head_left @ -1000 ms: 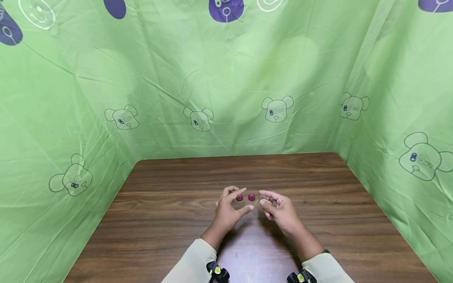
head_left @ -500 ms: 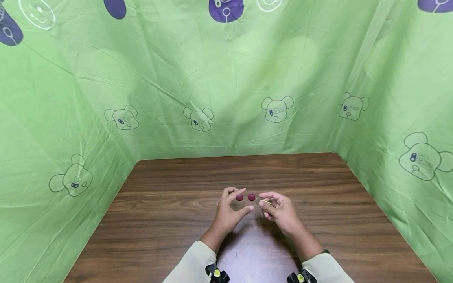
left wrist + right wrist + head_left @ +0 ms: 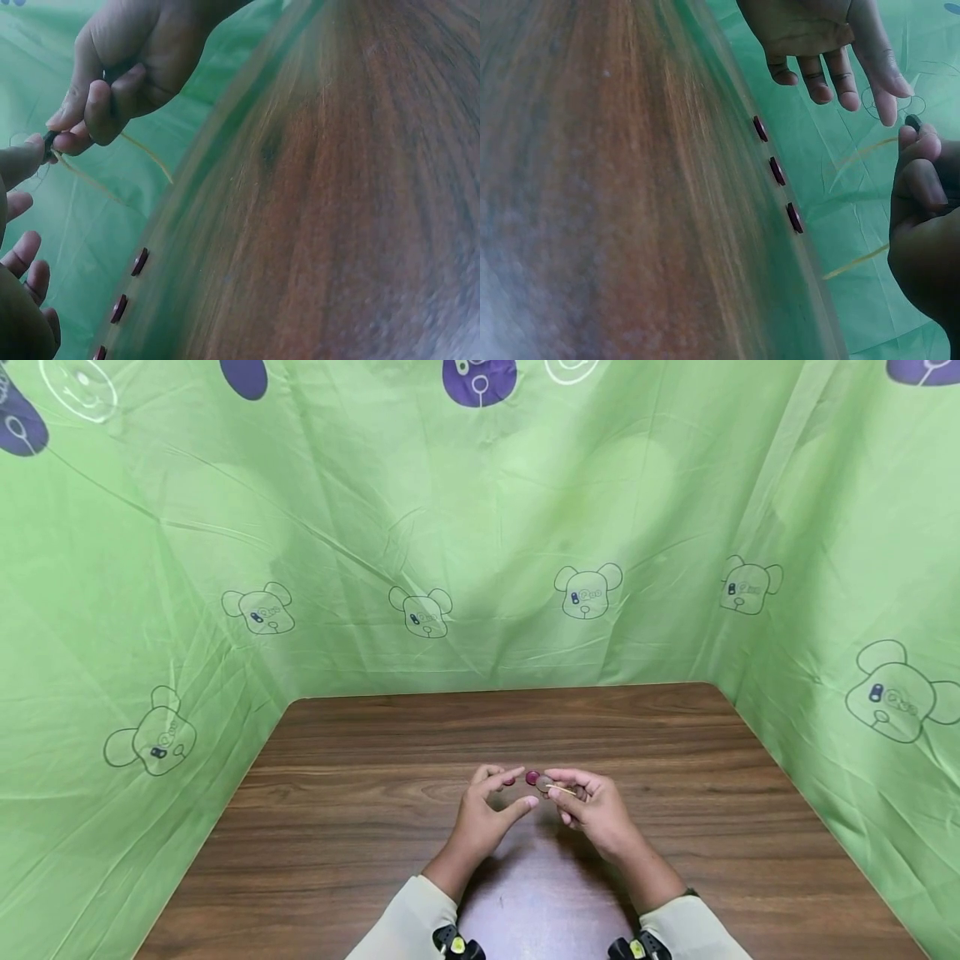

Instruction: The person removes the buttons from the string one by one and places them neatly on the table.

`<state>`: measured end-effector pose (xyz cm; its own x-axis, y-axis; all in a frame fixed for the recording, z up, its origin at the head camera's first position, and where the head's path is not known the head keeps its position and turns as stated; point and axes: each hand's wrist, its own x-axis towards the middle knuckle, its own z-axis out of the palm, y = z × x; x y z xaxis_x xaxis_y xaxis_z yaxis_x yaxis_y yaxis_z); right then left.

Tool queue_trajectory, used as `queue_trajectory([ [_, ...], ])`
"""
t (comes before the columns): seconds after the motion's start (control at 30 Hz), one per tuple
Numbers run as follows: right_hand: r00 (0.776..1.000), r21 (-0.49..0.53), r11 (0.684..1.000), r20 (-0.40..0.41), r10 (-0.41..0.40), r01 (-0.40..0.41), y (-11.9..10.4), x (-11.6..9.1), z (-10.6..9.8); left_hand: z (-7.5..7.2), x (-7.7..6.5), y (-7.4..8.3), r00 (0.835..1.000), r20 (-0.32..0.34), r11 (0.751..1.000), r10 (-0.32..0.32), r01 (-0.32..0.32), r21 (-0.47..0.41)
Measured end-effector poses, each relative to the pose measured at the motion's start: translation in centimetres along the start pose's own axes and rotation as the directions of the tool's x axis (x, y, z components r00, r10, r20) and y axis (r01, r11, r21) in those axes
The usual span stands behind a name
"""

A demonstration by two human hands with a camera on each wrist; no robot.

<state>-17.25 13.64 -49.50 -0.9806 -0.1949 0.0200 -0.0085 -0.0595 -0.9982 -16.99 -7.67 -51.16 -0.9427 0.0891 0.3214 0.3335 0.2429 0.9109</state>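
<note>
In the head view my right hand (image 3: 592, 803) pinches a small dark round disc (image 3: 544, 784) between thumb and forefinger, its flat side towards me. A thin yellow cord (image 3: 561, 790) shows at those fingertips; in the right wrist view the disc (image 3: 913, 120) appears edge-on and the cord (image 3: 855, 261) hangs below the hand. Facing it, my left hand (image 3: 478, 810) has thumb and forefinger spread apart, the thumb tip close to the disc. A fine dark looped line (image 3: 868, 103) shows by the left fingertips. Behind the hands lies a dark red disc (image 3: 532, 778); another (image 3: 509, 782) is partly covered by the left forefinger.
Three dark red discs, including the middle one (image 3: 777, 171), stand out in a row on the brown wooden table (image 3: 360, 827) in the right wrist view. A green cloth with printed bear heads (image 3: 480, 527) encloses the table's back and sides.
The dark disc in my right hand has come into view beyond the fingertips, with its flat side showing. My left forefinger has dipped slightly and now covers more of one red disc.
</note>
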Motion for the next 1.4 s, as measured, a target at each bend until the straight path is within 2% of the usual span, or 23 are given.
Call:
queue_trajectory([
  [0.3,0.999,-0.022,0.999,0.018,-0.036,0.036,-0.02,-0.18,-0.08,0.17,-0.32,0.19,1.000,-0.003,1.000,0.031,-0.031,0.002],
  [0.87,0.997,-0.052,0.996,0.024,-0.077,0.078,0.19,-0.06,0.09,0.56,-0.51,0.05,0.998,0.022,0.999,0.050,-0.050,-0.009],
  [1.17,0.994,-0.047,0.994,0.044,-0.100,0.103,0.46,-0.16,0.28,0.79,-0.66,-0.08,0.995,0.012,0.995,0.095,-0.094,-0.019],
  [1.4,0.993,-0.054,0.992,0.045,-0.109,0.111,0.44,-0.25,0.44,0.93,-0.73,-0.48,0.988,-0.015,0.988,0.154,-0.154,-0.026],
])
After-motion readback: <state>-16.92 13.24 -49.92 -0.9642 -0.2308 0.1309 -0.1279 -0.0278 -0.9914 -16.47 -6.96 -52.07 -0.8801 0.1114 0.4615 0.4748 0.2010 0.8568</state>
